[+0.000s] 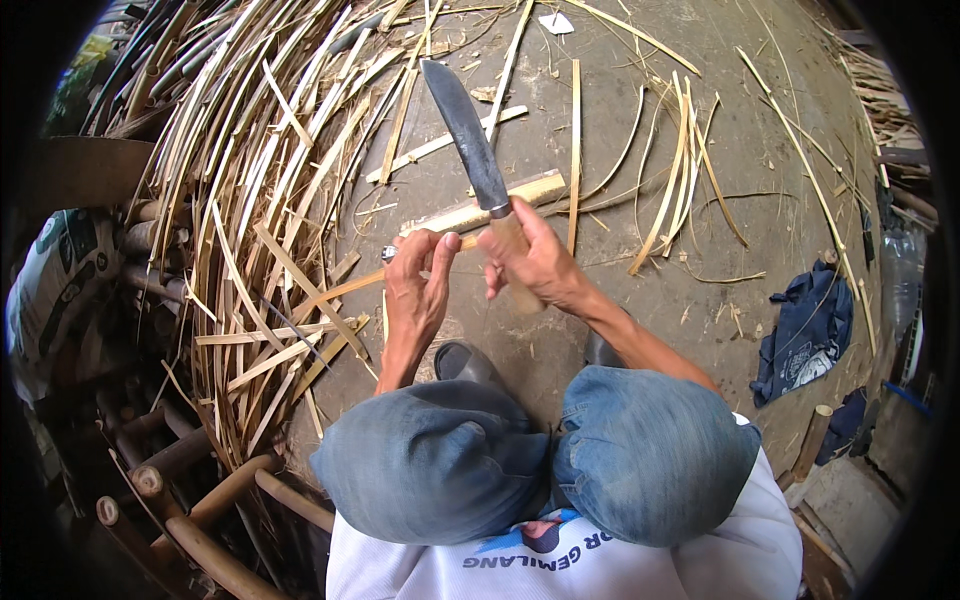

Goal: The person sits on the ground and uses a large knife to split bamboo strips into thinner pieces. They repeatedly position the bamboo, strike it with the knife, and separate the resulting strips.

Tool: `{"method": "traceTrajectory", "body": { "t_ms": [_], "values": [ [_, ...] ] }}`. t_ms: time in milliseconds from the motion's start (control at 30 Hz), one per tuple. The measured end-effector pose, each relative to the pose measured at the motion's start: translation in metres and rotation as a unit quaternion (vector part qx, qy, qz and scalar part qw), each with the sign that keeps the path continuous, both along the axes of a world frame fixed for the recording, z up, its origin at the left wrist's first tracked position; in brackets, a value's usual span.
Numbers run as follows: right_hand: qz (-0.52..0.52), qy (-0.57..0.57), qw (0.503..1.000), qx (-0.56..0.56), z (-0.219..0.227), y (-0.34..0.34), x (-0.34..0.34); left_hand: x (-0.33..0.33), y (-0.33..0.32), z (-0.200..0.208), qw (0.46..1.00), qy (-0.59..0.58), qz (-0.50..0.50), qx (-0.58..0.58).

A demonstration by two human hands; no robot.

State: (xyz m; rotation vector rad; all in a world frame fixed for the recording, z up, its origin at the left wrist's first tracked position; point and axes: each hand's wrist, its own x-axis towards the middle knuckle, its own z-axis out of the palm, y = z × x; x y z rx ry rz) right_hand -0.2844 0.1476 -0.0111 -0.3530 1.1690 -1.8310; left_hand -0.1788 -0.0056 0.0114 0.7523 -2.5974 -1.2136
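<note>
Denim-clad knees (540, 460) fill the foreground as a crouching person works over a dirt floor (640, 110), the right hand (535, 262) clenched around the wooden handle of a knife (470, 140) whose dark blade points up and away. Left hand (418, 285) pinches a thin bamboo strip (345, 288), which runs out to the left just below the knife handle, the two hands close together above the feet. Split bamboo strips (250, 200) lie heaped to the left, bamboo poles (190, 500) at lower left, and a blue cloth (810, 330) well off to the right.
</note>
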Motion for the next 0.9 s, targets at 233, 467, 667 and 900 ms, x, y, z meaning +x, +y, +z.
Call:
{"method": "traceTrajectory", "body": {
  "t_ms": [233,467,667,900],
  "values": [
    [0.057,-0.1,0.993,-0.025,0.031,0.015,-0.003,0.004,-0.007,0.002,0.998,0.063,-0.001,-0.031],
    [0.111,-0.088,0.99,0.011,0.038,0.018,0.011,0.005,-0.002,-0.007,0.999,0.014,0.007,0.032],
    [0.126,-0.134,0.983,-0.006,0.034,0.016,0.014,0.005,0.0,-0.005,0.999,0.005,0.002,0.044],
    [0.117,-0.143,0.983,0.008,0.031,0.015,0.018,0.005,0.0,-0.007,0.999,0.019,0.004,0.042]
  ]
}}
